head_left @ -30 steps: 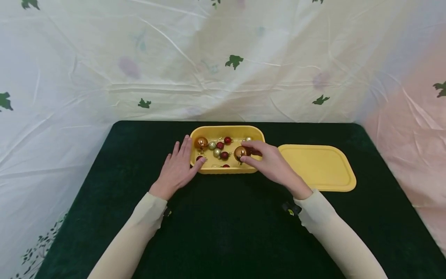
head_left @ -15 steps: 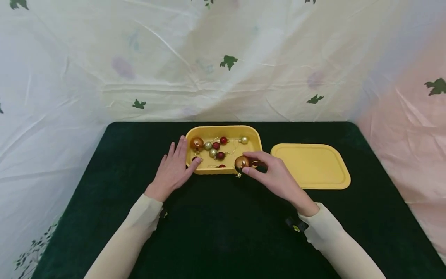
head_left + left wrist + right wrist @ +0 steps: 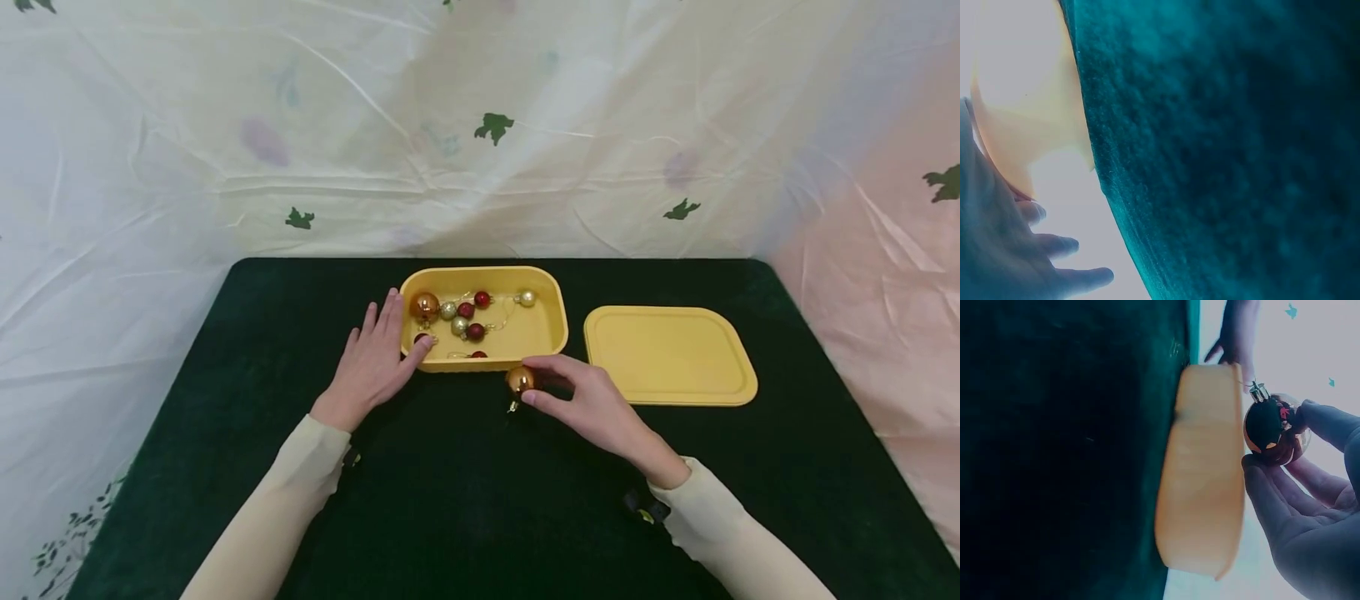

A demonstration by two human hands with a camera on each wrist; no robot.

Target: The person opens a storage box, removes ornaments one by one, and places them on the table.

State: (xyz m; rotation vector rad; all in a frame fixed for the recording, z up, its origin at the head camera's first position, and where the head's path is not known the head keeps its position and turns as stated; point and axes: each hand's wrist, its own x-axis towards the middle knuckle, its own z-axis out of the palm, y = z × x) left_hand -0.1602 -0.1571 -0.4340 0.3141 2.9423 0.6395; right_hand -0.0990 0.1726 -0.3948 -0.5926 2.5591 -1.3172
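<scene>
My right hand (image 3: 581, 402) pinches a shiny copper-gold Christmas bauble (image 3: 520, 380) just in front of the yellow box (image 3: 525, 364). The bauble's gold cap and loop point toward me, and in the right wrist view the bauble (image 3: 1277, 428) sits between thumb and fingertips. My left hand (image 3: 369, 360) lies with straight fingers along the box's left end, its thumb over the near rim. Inside the box are another large copper-gold bauble (image 3: 424, 307), several small dark red baubles (image 3: 476, 332) and a few small pale gold baubles (image 3: 527, 297).
To the right of the box a flat yellow lid (image 3: 671, 357) lies on the dark green tablecloth (image 3: 465, 500). Behind the table hangs a pale curtain (image 3: 360, 167) with leaf prints.
My right hand has lifted the large bauble out of the box, over the near rim, and brought it toward me. The left hand keeps its place at the box's left end.
</scene>
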